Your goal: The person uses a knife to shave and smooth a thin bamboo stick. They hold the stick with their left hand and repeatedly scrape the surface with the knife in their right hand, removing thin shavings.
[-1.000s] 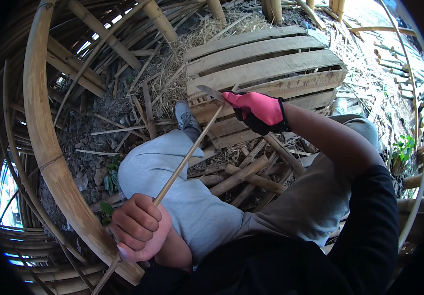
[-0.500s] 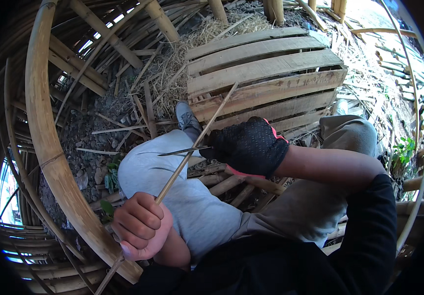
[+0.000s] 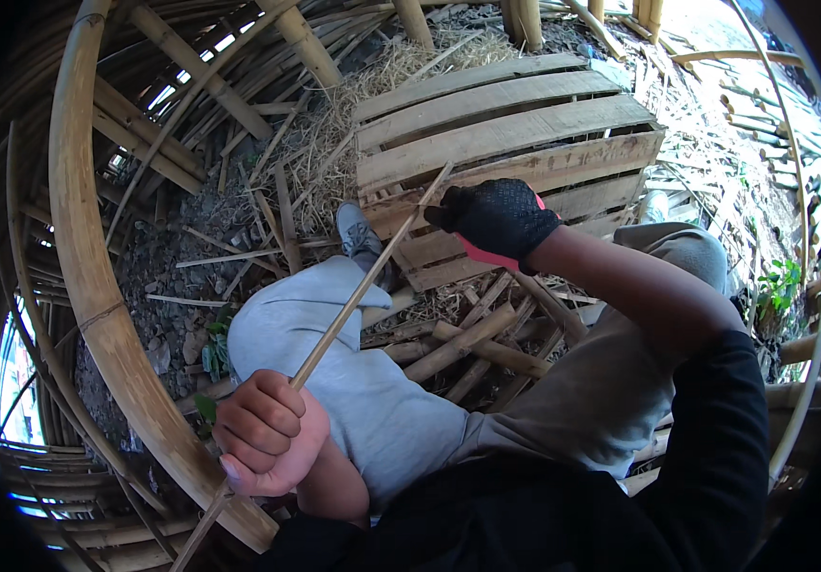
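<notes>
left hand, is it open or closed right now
Closed: the left hand has its fingers curled around the thin stick, which shows on both sides of the grip.

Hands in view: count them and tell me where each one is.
2. The bare left hand, lower left, grips a thin stick; the right hand, in a black-and-pink glove, is beside the stick's far end. No others show.

We clench our bare left hand (image 3: 267, 437), its forearm (image 3: 336, 484) just behind the curled fingers (image 3: 250, 440), while our right hand (image 3: 498, 224) (gloved in black and pink) curls ahead and rightward of them, its elbow (image 3: 723, 336) bent.
</notes>
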The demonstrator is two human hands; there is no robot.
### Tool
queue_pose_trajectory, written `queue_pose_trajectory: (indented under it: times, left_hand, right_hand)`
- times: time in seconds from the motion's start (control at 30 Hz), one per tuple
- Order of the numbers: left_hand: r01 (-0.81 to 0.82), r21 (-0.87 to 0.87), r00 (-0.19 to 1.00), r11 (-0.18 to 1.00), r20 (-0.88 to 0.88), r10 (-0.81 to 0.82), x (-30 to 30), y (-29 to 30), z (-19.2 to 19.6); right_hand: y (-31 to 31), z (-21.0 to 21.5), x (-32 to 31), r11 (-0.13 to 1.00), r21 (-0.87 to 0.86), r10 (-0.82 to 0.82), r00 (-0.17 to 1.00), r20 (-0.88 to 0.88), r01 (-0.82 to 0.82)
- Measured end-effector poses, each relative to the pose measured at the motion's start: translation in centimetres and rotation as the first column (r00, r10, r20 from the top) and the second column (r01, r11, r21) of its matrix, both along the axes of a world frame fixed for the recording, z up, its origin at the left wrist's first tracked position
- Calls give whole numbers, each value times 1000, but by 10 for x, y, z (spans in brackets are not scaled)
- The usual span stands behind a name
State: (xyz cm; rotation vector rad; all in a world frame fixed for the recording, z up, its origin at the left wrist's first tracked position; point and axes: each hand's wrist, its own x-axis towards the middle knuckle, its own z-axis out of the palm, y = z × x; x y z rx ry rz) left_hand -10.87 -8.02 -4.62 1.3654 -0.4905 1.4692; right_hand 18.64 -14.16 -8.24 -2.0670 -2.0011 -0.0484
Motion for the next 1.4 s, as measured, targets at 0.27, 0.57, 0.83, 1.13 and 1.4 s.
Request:
queue_pose_trajectory:
  times: [0.27, 0.57, 0.83, 1.13, 1.4]
  left_hand:
    - [-45, -58, 999, 997, 17, 46, -6, -2, -6]
    - [-19, -82, 1000, 996, 19, 20, -5, 5, -2]
    - [-27, -75, 999, 997, 33, 30, -7, 3, -1]
    - [-20, -48, 999, 999, 33, 22, -6, 1, 0]
    - [6, 9, 1000, 1000, 16, -6, -4, -2, 3]
  right_hand:
    - [-4, 21, -33, 993, -17, 113, 986, -123, -116]
    - [-3, 20, -29, 991, -12, 131, 991, -42, -131]
    - [6, 7, -23, 983, 98, 156, 988, -7, -155]
    - [1, 31, -35, 983, -20, 181, 979, -92, -184]
    - [15, 12, 0, 996, -76, 50, 999, 19, -49]
